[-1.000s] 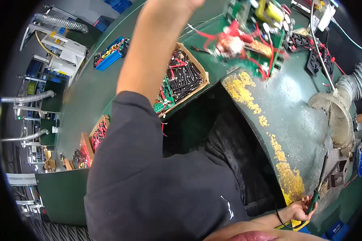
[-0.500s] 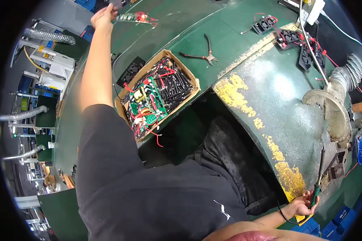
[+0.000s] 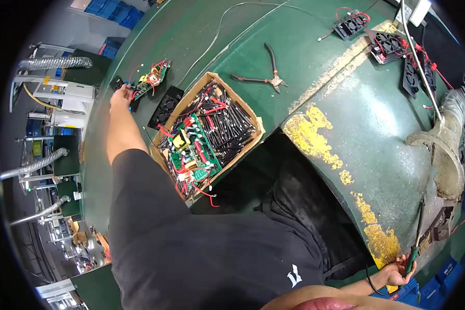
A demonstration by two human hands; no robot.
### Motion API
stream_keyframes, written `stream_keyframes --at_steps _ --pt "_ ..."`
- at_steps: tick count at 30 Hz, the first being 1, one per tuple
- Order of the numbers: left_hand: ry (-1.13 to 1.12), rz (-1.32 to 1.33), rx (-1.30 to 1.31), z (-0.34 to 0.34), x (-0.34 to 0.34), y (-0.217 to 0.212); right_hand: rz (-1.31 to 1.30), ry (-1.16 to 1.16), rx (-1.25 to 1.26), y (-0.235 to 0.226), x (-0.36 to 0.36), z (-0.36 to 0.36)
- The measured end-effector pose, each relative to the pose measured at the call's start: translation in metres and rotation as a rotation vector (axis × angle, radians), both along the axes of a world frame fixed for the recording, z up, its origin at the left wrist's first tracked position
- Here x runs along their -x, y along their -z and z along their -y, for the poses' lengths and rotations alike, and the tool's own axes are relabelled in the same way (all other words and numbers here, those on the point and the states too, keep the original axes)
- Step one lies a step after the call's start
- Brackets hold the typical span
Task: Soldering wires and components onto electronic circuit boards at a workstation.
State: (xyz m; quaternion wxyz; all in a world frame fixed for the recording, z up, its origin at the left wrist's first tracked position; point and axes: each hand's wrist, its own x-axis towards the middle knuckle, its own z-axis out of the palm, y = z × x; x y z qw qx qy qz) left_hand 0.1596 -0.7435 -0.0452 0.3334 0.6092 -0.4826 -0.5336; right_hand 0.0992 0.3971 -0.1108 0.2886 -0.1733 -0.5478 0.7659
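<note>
At the far left my left hand (image 3: 121, 97) is closed on the edge of a green circuit board (image 3: 152, 80) carrying copper coils and red wires. A small black part (image 3: 117, 83) shows beside the fingers; whether it is joined to the board I cannot tell. Down at the lower right my right hand (image 3: 399, 269) grips a soldering iron (image 3: 412, 261) by its green handle, its tip pointing away from me. Between the arms, a cardboard box (image 3: 260, 122) holds many black wires with red ones among them. Another green circuit board (image 3: 204, 139) lies on top of those wires.
Pliers (image 3: 275, 80) lie beyond the box, and a black fan unit (image 3: 166, 107) rests by its left side. More fan units (image 3: 387, 46) with red wires sit at the far right. A fume hose with a funnel mouth (image 3: 423, 139) stands on the right of the green table (image 3: 325, 15).
My left hand has come down and nearer with the circuit board, from the far edge toward the fan unit. The right hand keeps its hold on the soldering iron. The whole view has shifted slightly.
</note>
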Motion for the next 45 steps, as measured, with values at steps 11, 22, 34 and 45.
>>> stream_keyframes --at_steps 11,22,34,45 --pt "0.672 0.793 0.69 -0.185 -0.015 -0.067 0.016 -0.011 -0.006 -0.003 0.011 0.02" --pt "0.895 0.777 0.87 -0.319 -0.01 -0.055 -0.081 -0.088 0.11 0.004 0.008 0.011" --pt "0.696 1.276 1.479 -0.377 -0.019 -0.081 -0.129 -0.103 0.152 0.007 0.004 0.011" --pt "0.256 1.222 0.795 -0.375 -0.027 -0.009 -0.121 -0.041 0.171 0.008 0.001 0.021"
